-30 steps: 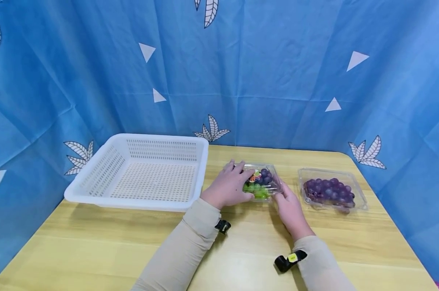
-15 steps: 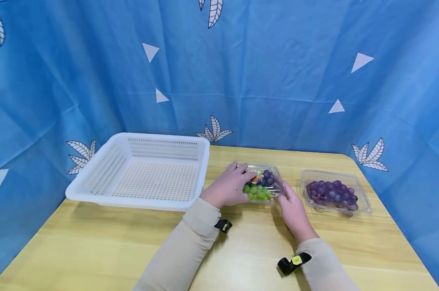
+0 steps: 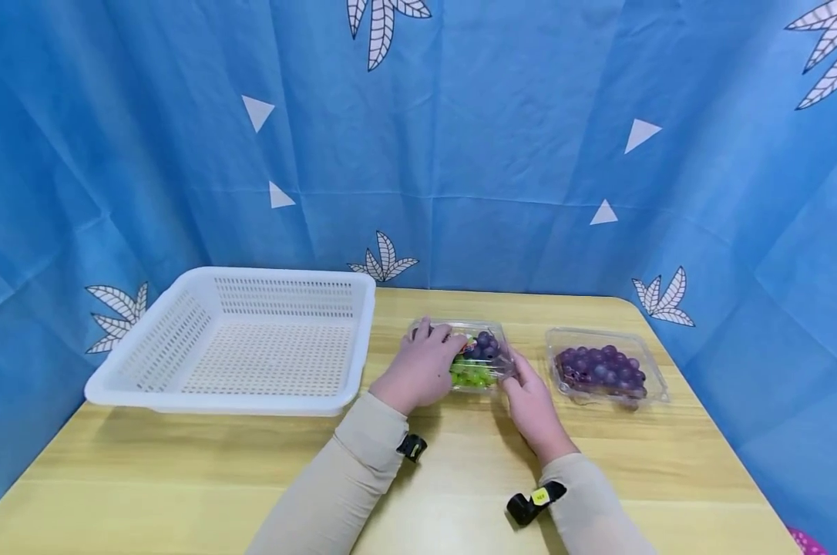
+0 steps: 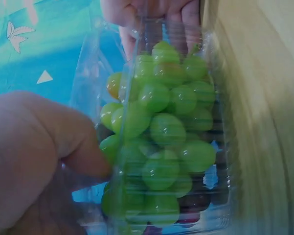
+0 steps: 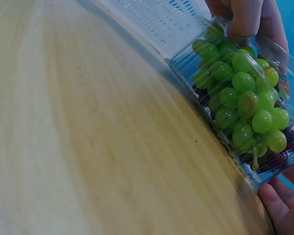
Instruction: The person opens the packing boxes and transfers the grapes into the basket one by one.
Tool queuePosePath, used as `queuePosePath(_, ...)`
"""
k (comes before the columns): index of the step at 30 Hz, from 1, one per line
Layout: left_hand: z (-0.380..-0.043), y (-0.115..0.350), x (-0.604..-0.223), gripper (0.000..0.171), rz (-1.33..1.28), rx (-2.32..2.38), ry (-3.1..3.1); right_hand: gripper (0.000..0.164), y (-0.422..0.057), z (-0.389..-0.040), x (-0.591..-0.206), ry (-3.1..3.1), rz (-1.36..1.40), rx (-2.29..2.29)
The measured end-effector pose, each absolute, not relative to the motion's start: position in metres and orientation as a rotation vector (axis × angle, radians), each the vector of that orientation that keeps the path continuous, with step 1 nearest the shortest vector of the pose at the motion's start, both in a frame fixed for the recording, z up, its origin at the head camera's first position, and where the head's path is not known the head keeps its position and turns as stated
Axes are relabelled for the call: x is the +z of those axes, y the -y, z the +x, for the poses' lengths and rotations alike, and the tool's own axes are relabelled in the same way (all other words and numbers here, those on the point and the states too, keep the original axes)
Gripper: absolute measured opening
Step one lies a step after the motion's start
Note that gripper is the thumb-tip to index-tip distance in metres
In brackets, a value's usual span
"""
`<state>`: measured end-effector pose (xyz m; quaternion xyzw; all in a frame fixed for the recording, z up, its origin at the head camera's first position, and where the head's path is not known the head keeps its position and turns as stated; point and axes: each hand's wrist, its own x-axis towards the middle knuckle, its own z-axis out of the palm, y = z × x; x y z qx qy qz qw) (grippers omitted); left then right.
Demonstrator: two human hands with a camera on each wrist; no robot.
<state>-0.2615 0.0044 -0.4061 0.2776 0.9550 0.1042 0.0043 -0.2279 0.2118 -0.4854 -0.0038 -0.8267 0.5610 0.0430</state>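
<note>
A clear plastic clamshell box (image 3: pixel 481 358) with green grapes along its near side and dark purple ones behind sits on the wooden table, right of the white basket. From its left, my left hand (image 3: pixel 418 366) grips the box, fingers spread over the lid beside a colourful label and thumb at the near side. My right hand (image 3: pixel 532 401) holds the right end, thumb at the near corner. Close up in the left wrist view, the left thumb (image 4: pixel 78 142) presses the clear lid, while the right fingers show behind the far end. Green grapes (image 5: pixel 244 103) fill the side facing the right wrist camera.
To the left stands a large white perforated basket (image 3: pixel 352 370) with nothing seen inside. A second clear box (image 3: pixel 602 370) of purple grapes lies at the right. Bare wooden tabletop (image 3: pixel 183 478) stretches in front, and a blue patterned curtain (image 3: pixel 502 92) hangs behind.
The head view has shifted, so everything sits slightly further left and lower in it. Both hands keep their hold on the grape box, with little visible movement.
</note>
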Motion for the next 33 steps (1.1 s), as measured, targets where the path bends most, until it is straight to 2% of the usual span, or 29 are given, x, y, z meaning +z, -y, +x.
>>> queuePosePath(9,-0.259,-0.011,-0.408,0.058,0.929,0.265,-3.066,0.062,-0.217,-0.225,-0.483,2.554,-0.046,1.718)
queuePosePath(16,-0.258,-0.006,-0.402,0.059,0.881,0.281,-3.058,0.062,-0.212,-0.229,-0.486,2.509,0.016,1.741)
queuePosePath(27,-0.260,0.007,-0.386,0.056,0.612,0.723,-3.188,0.060,-0.207,-0.228,-0.482,2.509,0.052,1.774)
queuePosePath(33,-0.260,0.010,-0.380,0.058,0.587,0.833,-3.256,0.059,-0.208,-0.227,-0.483,2.505,0.048,1.786)
